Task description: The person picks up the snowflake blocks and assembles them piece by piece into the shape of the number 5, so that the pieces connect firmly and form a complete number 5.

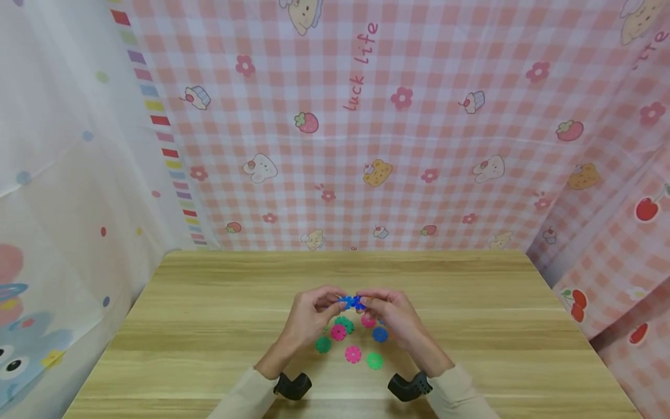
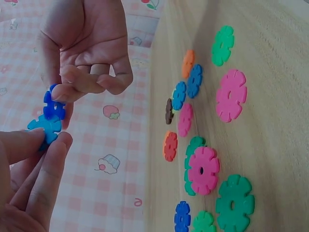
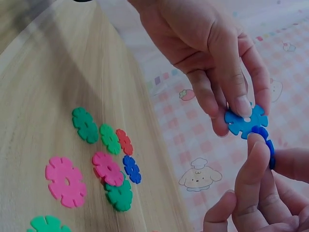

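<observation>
Before a checked cloth [image 1: 335,137] stands a table [image 1: 209,343], over which the left hand [image 1: 310,311] pinches a light-blue disc [image 3: 238,124] and the right hand [image 1: 395,311] pinches a dark-blue disc [image 2: 49,110], the two touching at their rims, with loose discs [image 1: 350,351] in pink, green and blue lying below.

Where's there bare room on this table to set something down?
Left of the left hand, right of the right hand, and beyond both toward the checkered curtain, the table is bare. Between the wrists it's crowded with flower-shaped discs.
</observation>
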### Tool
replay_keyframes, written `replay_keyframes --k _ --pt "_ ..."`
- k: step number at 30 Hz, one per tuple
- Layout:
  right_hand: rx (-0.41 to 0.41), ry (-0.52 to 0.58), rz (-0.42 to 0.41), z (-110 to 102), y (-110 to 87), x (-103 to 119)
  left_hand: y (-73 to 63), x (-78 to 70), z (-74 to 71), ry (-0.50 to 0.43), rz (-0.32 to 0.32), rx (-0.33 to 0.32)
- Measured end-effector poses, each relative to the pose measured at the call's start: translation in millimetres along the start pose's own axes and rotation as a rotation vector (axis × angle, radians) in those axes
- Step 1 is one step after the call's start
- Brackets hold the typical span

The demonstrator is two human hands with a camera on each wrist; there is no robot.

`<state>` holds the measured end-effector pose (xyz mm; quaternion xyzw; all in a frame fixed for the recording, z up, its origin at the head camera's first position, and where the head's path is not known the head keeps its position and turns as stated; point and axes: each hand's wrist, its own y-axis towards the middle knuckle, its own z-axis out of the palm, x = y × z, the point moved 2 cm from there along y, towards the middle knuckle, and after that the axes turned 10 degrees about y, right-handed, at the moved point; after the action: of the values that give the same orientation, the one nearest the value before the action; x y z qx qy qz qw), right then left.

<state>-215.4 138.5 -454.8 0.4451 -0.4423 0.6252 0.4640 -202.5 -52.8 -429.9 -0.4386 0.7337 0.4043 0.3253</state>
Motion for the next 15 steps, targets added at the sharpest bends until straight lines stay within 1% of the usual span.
replay_keyframes --k 9,15 --pt "-0.013 0.055 0.005 3.6 0.0 -3.3 -0.1 -0.6 1.4 -0.012 0.015 -0.018" --pt "-0.015 0.064 0.010 5.2 -0.3 -3.9 -0.3 -1.7 1.4 -0.050 0.028 -0.017"
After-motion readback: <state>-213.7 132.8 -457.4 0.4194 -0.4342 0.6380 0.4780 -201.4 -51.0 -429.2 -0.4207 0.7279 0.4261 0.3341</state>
